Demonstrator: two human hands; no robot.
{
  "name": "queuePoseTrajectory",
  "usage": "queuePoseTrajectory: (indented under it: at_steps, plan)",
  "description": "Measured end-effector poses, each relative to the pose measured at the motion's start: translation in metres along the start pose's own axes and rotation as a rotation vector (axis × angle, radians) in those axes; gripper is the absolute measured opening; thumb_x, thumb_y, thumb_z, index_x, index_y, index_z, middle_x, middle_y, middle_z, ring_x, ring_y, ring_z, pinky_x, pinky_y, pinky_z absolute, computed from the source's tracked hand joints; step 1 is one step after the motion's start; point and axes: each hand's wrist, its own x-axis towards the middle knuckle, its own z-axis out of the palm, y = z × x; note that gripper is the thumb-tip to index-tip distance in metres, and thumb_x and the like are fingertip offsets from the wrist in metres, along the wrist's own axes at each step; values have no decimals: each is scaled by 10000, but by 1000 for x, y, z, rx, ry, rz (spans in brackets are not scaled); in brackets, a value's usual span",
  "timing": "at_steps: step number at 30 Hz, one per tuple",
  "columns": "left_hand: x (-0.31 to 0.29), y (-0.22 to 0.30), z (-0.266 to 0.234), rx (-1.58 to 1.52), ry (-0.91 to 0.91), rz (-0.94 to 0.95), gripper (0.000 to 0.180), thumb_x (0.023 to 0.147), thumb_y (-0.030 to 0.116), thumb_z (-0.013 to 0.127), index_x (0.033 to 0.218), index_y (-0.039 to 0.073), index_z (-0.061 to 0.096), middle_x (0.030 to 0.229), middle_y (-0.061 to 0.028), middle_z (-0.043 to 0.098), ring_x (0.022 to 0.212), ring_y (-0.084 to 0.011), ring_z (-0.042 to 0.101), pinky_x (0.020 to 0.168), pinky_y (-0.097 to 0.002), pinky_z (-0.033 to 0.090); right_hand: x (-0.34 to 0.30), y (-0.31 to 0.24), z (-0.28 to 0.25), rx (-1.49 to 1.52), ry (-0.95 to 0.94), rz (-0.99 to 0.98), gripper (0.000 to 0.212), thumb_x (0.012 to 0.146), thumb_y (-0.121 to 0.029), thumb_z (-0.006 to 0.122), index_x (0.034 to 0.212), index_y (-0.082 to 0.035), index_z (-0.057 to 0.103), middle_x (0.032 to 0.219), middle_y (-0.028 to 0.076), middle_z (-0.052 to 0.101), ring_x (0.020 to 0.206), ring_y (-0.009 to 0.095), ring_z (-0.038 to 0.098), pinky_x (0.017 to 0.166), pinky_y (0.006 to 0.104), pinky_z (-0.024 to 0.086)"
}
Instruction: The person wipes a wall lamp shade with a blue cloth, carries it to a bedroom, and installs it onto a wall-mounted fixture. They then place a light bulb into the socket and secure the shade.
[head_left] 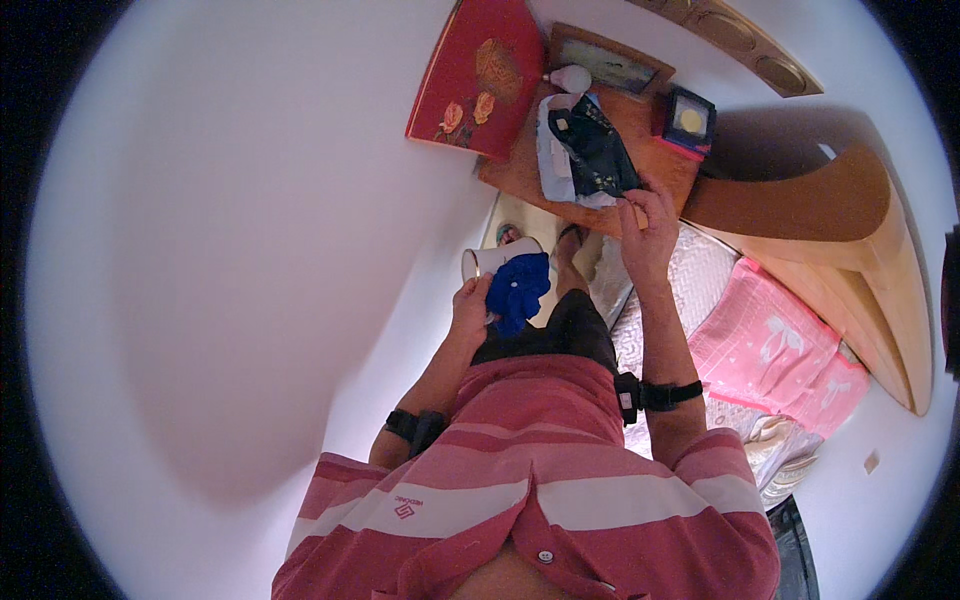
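Head view, looking down. The left hand point(470, 305) is closed around a crumpled, soft blue cloth point(518, 290) and a glossy white mug point(490, 262) held close together. The right hand point(648, 225) reaches to the wooden counter point(660, 165), its fingers pinched on the near edge of a dark patterned fabric bundle point(597, 150) lying on a pale folded wrapper point(556, 165). Hands stand well apart. On the counter: a small dark square box with a gold disc point(689, 120), a framed picture point(610, 62), and a red flat box with floral relief point(475, 78) leaning at the wall. A quilted bed point(690, 280) with a pink towel point(775, 350) lies beside the person's right arm.
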Motion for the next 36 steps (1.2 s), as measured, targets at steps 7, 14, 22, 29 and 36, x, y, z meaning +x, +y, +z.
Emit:
queuePoseTrajectory:
  at_steps: [7,14,22,29,36]
  plan:
    - [-14,-19,-7,106,59,-41,235,1023,336,636,1011,106,680,855,-5,690,666,-116,617,494,-315,479,-30,-29,58,-14,-524,-443,147,861,-57,668,1003,-18,668,1099,163,664,1024,387,640,901,435,530]
    - [-9,-40,-14,139,28,-58,237,1012,311,654,1004,76,689,758,-5,661,576,-124,591,462,-297,457,-15,12,62,262,-564,207,149,889,-37,729,1026,5,688,1034,108,697,939,221,674,829,326,542]
    - [9,-41,-14,74,-41,-85,233,1011,304,656,979,77,698,768,-7,670,579,-108,590,448,-300,445,-2,67,18,816,-90,683,214,931,0,702,1126,-84,677,995,35,682,913,139,656,821,283,539]
    - [3,-31,-13,127,-30,-49,236,1018,312,641,1025,82,694,798,6,674,618,-106,601,477,-286,454,-25,152,129,744,-93,797,410,892,-71,707,1288,-16,615,1157,156,672,1056,311,664,935,394,546]
    - [5,-32,-23,105,-58,-47,242,1022,321,633,1102,96,672,881,-5,698,681,-117,629,510,-287,469,-36,147,157,50,-198,614,485,864,-164,771,1278,24,602,1214,157,683,1117,290,652,973,408,499]
